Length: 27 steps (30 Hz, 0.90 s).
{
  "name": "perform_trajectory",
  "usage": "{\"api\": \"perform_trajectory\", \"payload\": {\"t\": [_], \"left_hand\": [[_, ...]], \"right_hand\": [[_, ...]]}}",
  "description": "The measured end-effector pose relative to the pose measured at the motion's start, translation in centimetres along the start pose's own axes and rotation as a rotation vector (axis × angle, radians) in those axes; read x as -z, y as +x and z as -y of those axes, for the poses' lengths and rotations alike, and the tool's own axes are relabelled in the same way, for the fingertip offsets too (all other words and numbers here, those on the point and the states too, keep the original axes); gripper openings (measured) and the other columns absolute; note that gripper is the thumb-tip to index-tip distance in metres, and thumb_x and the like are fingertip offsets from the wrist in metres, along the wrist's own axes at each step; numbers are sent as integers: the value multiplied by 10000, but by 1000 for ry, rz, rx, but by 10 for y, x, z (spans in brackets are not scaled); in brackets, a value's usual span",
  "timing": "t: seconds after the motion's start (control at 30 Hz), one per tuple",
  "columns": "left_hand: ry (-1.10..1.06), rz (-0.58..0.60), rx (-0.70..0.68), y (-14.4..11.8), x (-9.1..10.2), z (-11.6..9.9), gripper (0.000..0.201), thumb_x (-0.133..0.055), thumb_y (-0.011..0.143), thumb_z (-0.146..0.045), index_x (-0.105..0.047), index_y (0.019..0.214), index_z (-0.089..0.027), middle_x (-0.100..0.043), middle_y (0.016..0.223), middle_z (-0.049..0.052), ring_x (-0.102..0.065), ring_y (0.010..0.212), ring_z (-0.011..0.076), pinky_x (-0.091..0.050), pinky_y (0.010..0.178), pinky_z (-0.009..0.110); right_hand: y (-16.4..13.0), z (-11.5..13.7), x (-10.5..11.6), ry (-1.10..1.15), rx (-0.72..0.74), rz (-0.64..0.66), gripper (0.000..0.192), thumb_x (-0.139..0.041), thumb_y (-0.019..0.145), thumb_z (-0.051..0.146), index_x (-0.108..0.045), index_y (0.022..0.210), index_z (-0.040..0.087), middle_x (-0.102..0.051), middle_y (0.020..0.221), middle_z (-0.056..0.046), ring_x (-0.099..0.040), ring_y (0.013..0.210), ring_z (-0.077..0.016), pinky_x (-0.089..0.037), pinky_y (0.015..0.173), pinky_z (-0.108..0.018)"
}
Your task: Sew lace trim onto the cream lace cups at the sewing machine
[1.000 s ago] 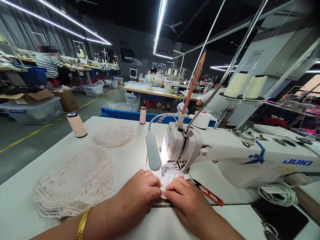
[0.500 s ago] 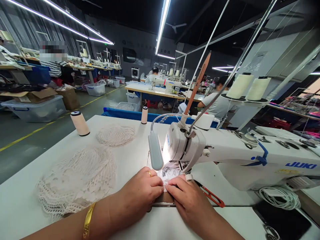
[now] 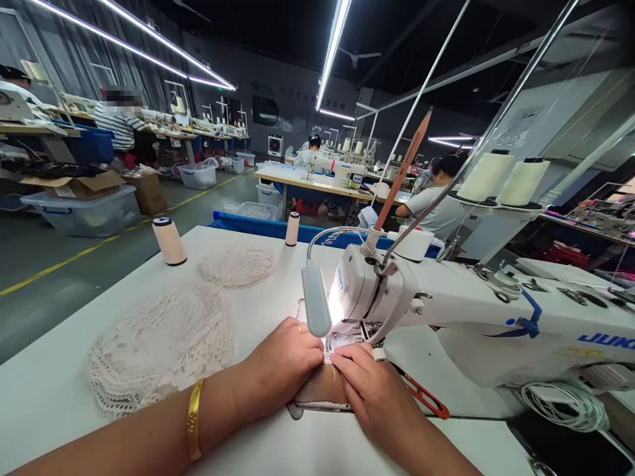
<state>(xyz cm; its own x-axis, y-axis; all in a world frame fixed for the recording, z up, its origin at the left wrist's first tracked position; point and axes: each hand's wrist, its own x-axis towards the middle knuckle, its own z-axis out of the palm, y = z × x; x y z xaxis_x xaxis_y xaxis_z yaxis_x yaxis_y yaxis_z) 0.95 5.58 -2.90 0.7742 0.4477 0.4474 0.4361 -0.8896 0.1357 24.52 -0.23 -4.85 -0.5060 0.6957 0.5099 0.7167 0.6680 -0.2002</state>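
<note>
My left hand point(image 3: 278, 367) and my right hand point(image 3: 374, 390) lie side by side on a small piece of white lace point(image 3: 336, 342), pinching its near edge in front of the needle of a white JUKI sewing machine point(image 3: 446, 304). A brown backing piece point(image 3: 317, 393) shows between and under the hands. The machine's grey gooseneck lamp point(image 3: 315, 305) shines on the lace. A gold ring and a gold bangle are on my left hand and wrist.
A pile of white lace point(image 3: 159, 340) lies at my left, a smaller lace piece point(image 3: 237, 266) farther back. Two thread spools point(image 3: 169, 241) point(image 3: 292, 229) stand on the white table point(image 3: 64, 370). Red thread snips point(image 3: 426, 398) lie by my right hand. Other people sit at tables behind.
Both hands have slid forward toward the needle, feeding the lace under the machine head. More of the brown piece shows near the table's front.
</note>
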Motion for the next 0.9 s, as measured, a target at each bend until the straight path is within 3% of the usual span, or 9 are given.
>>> {"api": "perform_trajectory", "payload": {"t": [0.17,0.33,0.5,0.6,0.7,0.83,0.9], "left_hand": [[32,3,42,9,6,-2,272,-600,989,-37,-658,776,-196,-721,836,-1,-604,769,199,-371,696,365],[54,51,59,9,5,1,301,-577,1038,-83,-634,764,-194,-701,812,12,-599,786,212,-383,735,368],[89,73,179,3,9,0,24,-702,988,-181,-701,964,-187,-742,1037,64,-639,969,279,-455,841,391],[99,78,257,1,16,-7,138,-774,950,-280,-698,884,-186,-718,950,69,-619,907,283,-434,779,382],[-68,73,206,2,22,-11,356,-706,987,-278,-569,669,-194,-631,749,15,-559,766,215,-384,722,351],[-148,-31,141,3,25,-7,220,-561,1005,-170,-584,788,-198,-660,851,20,-555,784,203,-363,712,350],[-131,-10,145,2,26,-4,187,-538,980,-114,-589,821,-198,-668,874,26,-565,781,202,-356,693,347]], "right_hand": [[0,-1,-1,2,-52,34,396,-462,980,1,-695,1230,201,-771,1184,-115,-713,980,-281,-644,761,-406],[-1,-2,-1,-22,-64,49,377,-459,1043,49,-681,1311,196,-773,1287,-126,-732,1042,-294,-671,818,-439],[-3,-5,-1,-61,-43,38,394,-449,1047,53,-654,1357,184,-778,1328,-128,-755,1049,-301,-682,791,-429],[-5,-5,1,-75,3,-15,414,-451,1040,42,-621,1387,190,-786,1319,-123,-761,1066,-302,-680,804,-424],[-3,-2,4,-6,91,-66,409,-483,1032,34,-602,1381,209,-795,1255,-107,-751,1085,-277,-664,862,-405],[2,5,8,124,159,-49,444,-501,1003,24,-599,1389,221,-769,1264,-101,-714,1142,-259,-631,916,-392],[2,4,10,110,138,-11,389,-497,955,0,-650,1224,236,-771,1233,-81,-710,1108,-258,-617,845,-370]]}}
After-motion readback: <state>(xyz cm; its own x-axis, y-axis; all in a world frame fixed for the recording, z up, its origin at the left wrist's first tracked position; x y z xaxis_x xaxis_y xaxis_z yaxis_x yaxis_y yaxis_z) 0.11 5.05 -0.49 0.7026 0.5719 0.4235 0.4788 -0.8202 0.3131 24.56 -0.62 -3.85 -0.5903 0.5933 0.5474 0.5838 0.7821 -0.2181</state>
